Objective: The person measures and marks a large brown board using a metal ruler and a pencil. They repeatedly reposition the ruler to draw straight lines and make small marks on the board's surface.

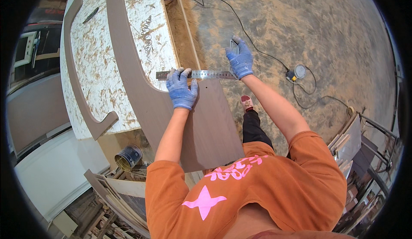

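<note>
A steel try square point(210, 75) with a marked blade lies across a brown curved wooden panel point(206, 123), near the panel's inner curve. My left hand point(182, 91), in a blue knitted glove, presses on the blade, its fingers over the metal and its thumb at the lower edge. The blade's left end sticks out beyond my fingers. My right hand point(241, 58), also gloved, grips the square's grey metal handle point(234, 47) beyond the panel's right edge; the palm hides part of it. A small dark hole point(206, 87) shows in the panel just below the blade.
The panel rests on a white, scuffed worktable point(93, 58), beside a curved brown strip point(72, 46) and a dark thin tool point(91, 15). A corded power sander point(291, 75) lies on the dusty floor, its cable point(244, 29) trailing. An open can point(128, 157) stands below the table.
</note>
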A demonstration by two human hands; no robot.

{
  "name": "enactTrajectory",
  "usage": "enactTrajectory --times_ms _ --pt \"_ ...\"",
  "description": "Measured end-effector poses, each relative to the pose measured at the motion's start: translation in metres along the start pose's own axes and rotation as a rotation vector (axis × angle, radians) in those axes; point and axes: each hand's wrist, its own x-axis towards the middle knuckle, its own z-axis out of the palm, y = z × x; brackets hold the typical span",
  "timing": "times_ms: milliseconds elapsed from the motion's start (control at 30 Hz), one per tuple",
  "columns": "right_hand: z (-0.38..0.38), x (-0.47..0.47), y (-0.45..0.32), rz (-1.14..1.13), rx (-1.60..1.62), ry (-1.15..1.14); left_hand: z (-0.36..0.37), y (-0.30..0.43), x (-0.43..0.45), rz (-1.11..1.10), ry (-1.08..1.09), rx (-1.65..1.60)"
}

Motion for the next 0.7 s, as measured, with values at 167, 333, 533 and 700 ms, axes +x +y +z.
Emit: enactTrajectory --times_ms 167,333,533,700 --pt "-0.002 -0.001 0.003 -0.028 -0.035 0.034 0.0 0.003 0.002 -0.004 -0.004 -0.021" --pt "-0.006 -0.015 -0.025 0.123 0.01 -0.022 0.003 0.0 0.002 -0.005 0.02 -0.017" --pt "0.017 -0.046 -0.019 0.16 0.17 0.068 -0.001 0.003 0.003 0.035 0.019 0.002" --pt "-0.011 -0.042 -0.005 0.074 0.178 0.031 -0.009 0.006 -0.003 0.12 0.009 -0.027"
